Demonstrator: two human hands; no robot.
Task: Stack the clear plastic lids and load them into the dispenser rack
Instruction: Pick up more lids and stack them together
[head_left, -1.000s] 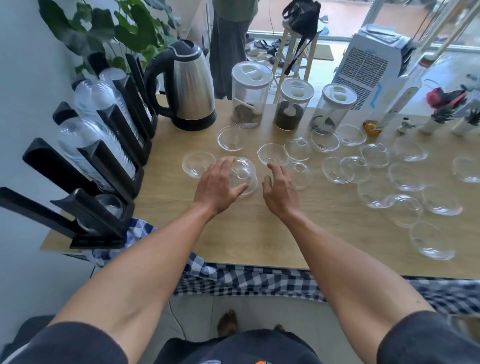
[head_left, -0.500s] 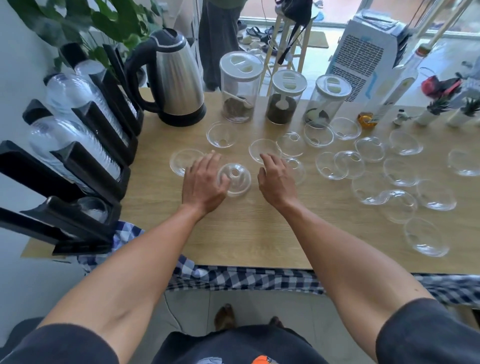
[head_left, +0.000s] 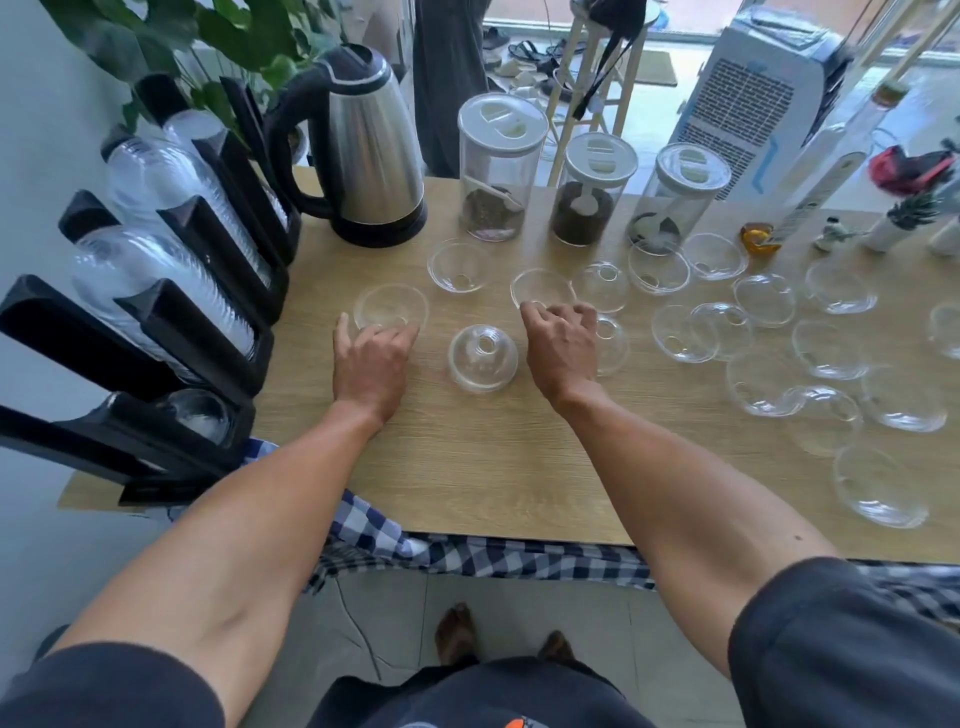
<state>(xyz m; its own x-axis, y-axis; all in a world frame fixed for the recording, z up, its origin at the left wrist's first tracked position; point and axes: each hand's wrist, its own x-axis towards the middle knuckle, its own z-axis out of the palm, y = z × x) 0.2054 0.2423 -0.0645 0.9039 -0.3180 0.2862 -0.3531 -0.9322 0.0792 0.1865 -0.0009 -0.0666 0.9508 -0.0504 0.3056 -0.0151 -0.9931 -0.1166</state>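
Observation:
A small stack of clear dome lids (head_left: 483, 358) sits dome-up on the wooden table (head_left: 467, 467), between my hands and free of both. My left hand (head_left: 371, 364) lies just left of it, fingers spread, fingertips on the near rim of an upturned lid (head_left: 390, 304). My right hand (head_left: 561, 348) is right of the stack, fingers curled and pinching the near rim of another upturned lid (head_left: 540, 286). Several more loose lids (head_left: 826, 415) are scattered to the right. The black dispenser rack (head_left: 52, 322) stands at the left, its slots holding long lid stacks (head_left: 156, 291).
A steel kettle (head_left: 371, 150) and three lidded jars (head_left: 496, 171) line the back of the table. A tall bottle (head_left: 826, 171) and small potted plants (head_left: 904, 218) stand at the back right. A checked cloth (head_left: 467, 556) hangs below the front edge.
My left hand came off the dome stack and slid left to the upturned lid. My right hand moved forward to the lid behind it. The stack stays put.

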